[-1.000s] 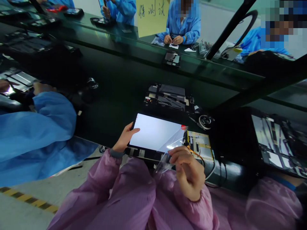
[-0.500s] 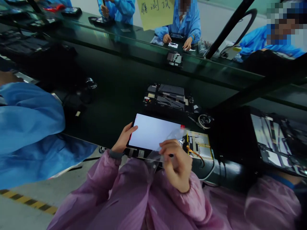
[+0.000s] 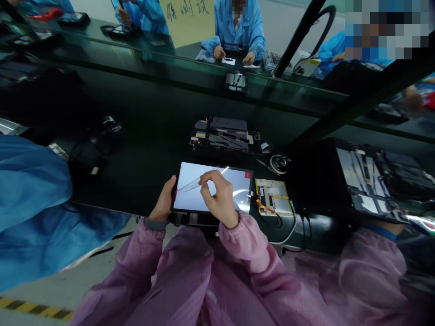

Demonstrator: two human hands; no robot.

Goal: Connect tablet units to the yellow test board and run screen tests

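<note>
A tablet (image 3: 186,200) with a lit white screen and small red marks at its edges tilts toward me at the table's front edge. My left hand (image 3: 165,198) grips it by the left edge, thumb along the side. Over the screen, my right hand (image 3: 219,194) pinches a thin clear film (image 3: 190,184), which trails left from the fingertips across the glass. Bright reflections streak the screen's right side. How much of the film touches the glass I cannot tell. Part of the screen is hidden behind my right hand.
Right of the tablet lies a battery-like board (image 3: 273,199) with an orange ribbon and white cable. Behind are opened tablet parts (image 3: 226,134) and a coiled cable (image 3: 279,164). A black stack (image 3: 326,181) stands at right. A co-worker's blue sleeve (image 3: 34,176) is close on the left.
My right hand has moved from the tablet's lower right corner up and left over the screen, bringing the film with it. My left hand still holds the tablet. The view has shifted right.
</note>
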